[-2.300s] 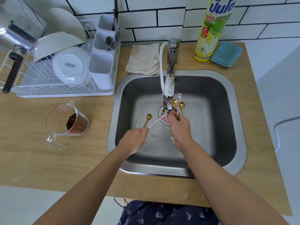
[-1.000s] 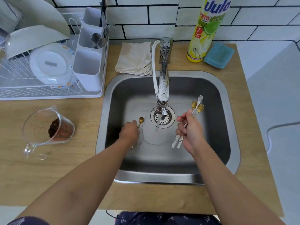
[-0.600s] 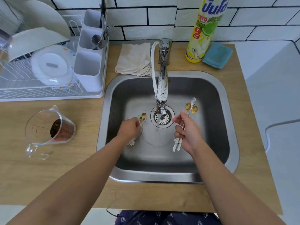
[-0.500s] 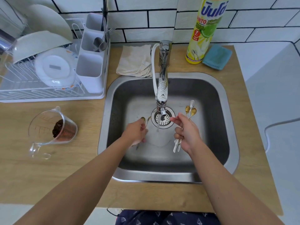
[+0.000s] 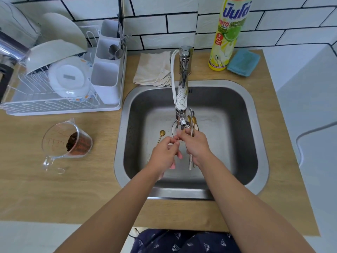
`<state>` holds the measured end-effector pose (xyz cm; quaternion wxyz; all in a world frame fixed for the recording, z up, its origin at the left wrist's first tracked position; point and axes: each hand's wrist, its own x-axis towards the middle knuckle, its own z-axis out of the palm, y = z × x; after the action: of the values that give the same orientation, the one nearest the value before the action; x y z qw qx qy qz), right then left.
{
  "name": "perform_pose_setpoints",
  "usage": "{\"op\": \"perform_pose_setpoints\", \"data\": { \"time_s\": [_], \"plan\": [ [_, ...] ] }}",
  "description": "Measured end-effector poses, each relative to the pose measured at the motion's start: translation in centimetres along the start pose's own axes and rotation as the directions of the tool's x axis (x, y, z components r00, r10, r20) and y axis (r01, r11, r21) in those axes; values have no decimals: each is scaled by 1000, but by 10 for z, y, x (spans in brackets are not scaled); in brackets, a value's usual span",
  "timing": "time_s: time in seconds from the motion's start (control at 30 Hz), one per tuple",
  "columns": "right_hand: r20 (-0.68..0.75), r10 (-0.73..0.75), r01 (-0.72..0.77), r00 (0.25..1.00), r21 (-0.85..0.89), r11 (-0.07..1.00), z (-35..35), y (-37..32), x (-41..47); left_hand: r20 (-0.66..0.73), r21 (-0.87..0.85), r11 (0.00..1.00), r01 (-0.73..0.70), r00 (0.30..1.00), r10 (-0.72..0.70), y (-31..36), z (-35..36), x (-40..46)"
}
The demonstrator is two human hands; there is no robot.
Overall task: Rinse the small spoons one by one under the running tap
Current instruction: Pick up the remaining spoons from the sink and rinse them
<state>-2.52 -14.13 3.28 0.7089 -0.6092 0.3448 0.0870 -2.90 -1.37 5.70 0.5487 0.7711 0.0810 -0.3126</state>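
Note:
My right hand (image 5: 196,145) is closed around a bundle of small spoons (image 5: 191,119). Their gold and silver bowls stick up beside the tap nozzle (image 5: 182,123) and their handles hang below my palm. My left hand (image 5: 165,155) pinches the thin handle of one small spoon (image 5: 177,141), which points up-right toward the nozzle. Its bowl is hidden behind my right fingers. Another gold spoon (image 5: 161,133) shows just left of my left hand, low over the floor of the steel sink (image 5: 262,143). I cannot tell whether water is running.
A white dish rack (image 5: 54,105) with plates and a cutlery holder (image 5: 107,81) stands at the back left. A clear measuring cup (image 5: 63,141) with brown grounds sits left of the sink. Behind the sink lie a beige cloth (image 5: 153,70), a detergent bottle (image 5: 228,33) and a blue cloth (image 5: 243,62).
My left hand rose from the sink floor holding one spoon by its handle. My right hand moved left with its bundle. Both hands now meet under the tap nozzle.

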Motion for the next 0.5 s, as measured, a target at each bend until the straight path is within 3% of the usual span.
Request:
{"op": "perform_pose_setpoints", "data": {
  "time_s": [0.23,0.33,0.5],
  "plan": [
    [99,-10,15,995,-56,998,3,5,-1,-68,128,989,-73,994,82,-2,-9,-5],
    [52,-27,30,998,-61,998,3,5,0,-64,228,970,-87,992,105,-5,-10,-5],
    [121,-2,8,993,-53,999,0,3,1,-64,204,974,-97,992,112,-4,-11,-4]
  ]
}}
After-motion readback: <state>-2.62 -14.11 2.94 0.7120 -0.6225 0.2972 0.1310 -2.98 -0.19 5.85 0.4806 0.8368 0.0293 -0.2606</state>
